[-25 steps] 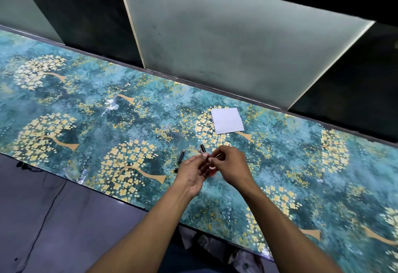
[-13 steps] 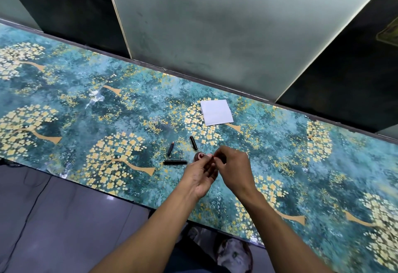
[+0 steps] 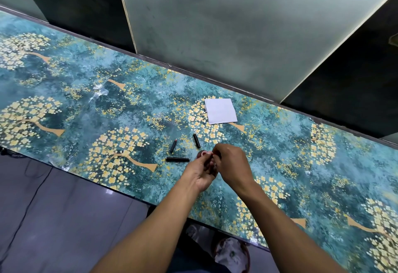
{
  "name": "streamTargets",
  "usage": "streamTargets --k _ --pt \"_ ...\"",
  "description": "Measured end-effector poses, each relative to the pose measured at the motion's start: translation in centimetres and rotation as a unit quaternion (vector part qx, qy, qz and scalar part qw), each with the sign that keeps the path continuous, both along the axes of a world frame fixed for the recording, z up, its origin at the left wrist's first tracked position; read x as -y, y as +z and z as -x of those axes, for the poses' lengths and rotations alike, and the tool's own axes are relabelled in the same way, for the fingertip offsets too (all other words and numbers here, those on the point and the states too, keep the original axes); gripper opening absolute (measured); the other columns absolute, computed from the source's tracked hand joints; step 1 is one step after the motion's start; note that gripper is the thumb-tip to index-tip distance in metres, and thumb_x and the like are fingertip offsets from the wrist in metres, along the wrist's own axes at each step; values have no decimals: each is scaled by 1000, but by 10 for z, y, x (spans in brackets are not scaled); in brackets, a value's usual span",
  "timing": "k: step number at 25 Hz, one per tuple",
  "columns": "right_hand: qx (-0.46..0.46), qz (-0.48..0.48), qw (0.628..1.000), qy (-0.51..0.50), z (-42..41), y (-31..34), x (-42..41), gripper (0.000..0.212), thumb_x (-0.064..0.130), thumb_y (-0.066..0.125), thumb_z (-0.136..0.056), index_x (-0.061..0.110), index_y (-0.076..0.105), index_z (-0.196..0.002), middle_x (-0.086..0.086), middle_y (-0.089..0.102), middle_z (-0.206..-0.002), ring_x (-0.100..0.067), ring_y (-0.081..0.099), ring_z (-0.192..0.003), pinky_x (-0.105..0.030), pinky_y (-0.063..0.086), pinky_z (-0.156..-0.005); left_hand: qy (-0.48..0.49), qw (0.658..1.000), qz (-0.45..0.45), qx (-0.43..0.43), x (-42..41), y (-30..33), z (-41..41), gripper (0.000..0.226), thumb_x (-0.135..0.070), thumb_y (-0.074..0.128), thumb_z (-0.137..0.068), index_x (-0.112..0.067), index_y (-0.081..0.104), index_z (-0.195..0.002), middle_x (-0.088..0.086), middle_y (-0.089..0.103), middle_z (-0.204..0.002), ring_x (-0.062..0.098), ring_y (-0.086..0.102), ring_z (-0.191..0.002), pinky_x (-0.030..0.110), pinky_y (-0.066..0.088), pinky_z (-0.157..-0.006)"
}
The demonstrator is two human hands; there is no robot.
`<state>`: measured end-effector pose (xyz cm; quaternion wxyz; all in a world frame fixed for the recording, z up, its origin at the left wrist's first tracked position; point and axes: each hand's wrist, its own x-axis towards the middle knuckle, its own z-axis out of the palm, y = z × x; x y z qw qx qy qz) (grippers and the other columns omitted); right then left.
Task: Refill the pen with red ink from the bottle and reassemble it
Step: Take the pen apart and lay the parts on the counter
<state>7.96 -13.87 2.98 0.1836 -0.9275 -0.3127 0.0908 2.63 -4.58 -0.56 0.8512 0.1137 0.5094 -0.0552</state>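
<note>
Pen parts, head view: three dark pieces lie apart on the patterned table point(image 3: 64, 83), namely a barrel point(image 3: 177, 159) nearest the hands, a short cap-like piece point(image 3: 196, 140) beyond it, and a red-tipped section point(image 3: 173, 145) to the left. All look light, stiff and smooth, likely to roll; best pinched mid-length. Ink bottle point(image 3: 202, 154): only its reddish top shows, just past the fingertips; probably fragile and spill-prone. Left hand point(image 3: 201, 170) and right hand point(image 3: 231, 165): fingers curled together, pinching something small and hidden. White paper point(image 3: 220, 110) lies farther back.
</note>
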Motion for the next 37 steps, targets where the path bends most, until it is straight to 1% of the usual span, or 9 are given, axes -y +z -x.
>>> streamTargets --k 3,7,11,16,18,23,28,31,37 --pt "20 27 999 18 -1 -2 -3 6 19 62 -90 14 64 -86 -6 68 -81 -28 61 -71 -36 48 -59 1 1000 19 -17 -4 -2 -3 16 -12 64 -94 -6 62 -80 3 56 -53 10 49 -55 18 50 -43" --pt "29 59 997 36 -2 -6 -7 9 19 60 -91 13 63 -85 -7 67 -81 -30 62 -72 -38 49 -58 11 998 50 -31 -7 -3 -4 22 -12 62 -96 -4 60 -75 4 55 -49 10 49 -55 18 49 -42" --pt "37 92 993 63 -5 -7 -10 7 16 60 -89 14 62 -82 -6 65 -78 -31 61 -69 -37 44 -55 14 996 77 -41 -13 -5 -6 26 -12 60 -97 -3 60 -72 4 56 -46 9 52 -45 17 48 -42" --pt "56 127 986 92 -8 -3 -13 13 15 57 -93 13 55 -81 -9 65 -80 -34 62 -71 -34 33 -56 24 993 104 -42 -17 -4 -8 25 -8 61 -95 0 59 -72 6 53 -41 11 47 -56 22 44 -58" --pt "54 138 984 95 -9 0 -14 14 14 56 -94 14 52 -81 -10 65 -82 -35 63 -74 -35 34 -56 29 993 112 -40 -18 -3 -9 23 -7 62 -94 1 59 -72 7 53 -40 11 46 -57 22 43 -59" --pt "49 154 980 115 -12 2 -19 10 15 51 -94 10 60 -92 -11 66 -90 -34 63 -82 -36 31 -64 45 990 131 -30 -18 -6 -10 28 -9 59 -97 1 61 -71 7 54 -42 11 47 -59 24 44 -64" --pt "29 144 983 108 -15 -5 -17 19 22 47 -100 10 60 -93 -11 67 -90 -34 65 -81 -38 38 -63 58 988 142 -36 -19 -7 -8 24 -8 61 -96 2 62 -74 9 58 -44 11 48 -61 22 46 -71" --pt "-13 104 990 95 -20 -5 -13 21 31 52 -99 11 58 -94 -11 65 -89 -34 61 -80 -41 47 -65 52 989 134 -39 -19 -7 -8 25 -10 63 -94 1 61 -72 8 57 -42 11 48 -61 23 45 -66" --pt "-45 106 980 164 -27 1 -12 4 17 57 -93 13 60 -93 -9 66 -87 -31 61 -79 -42 50 -65 28 992 114 -43 -20 -9 -5 20 -7 63 -93 3 61 -76 9 53 -45 13 45 -58 24 42 -62"
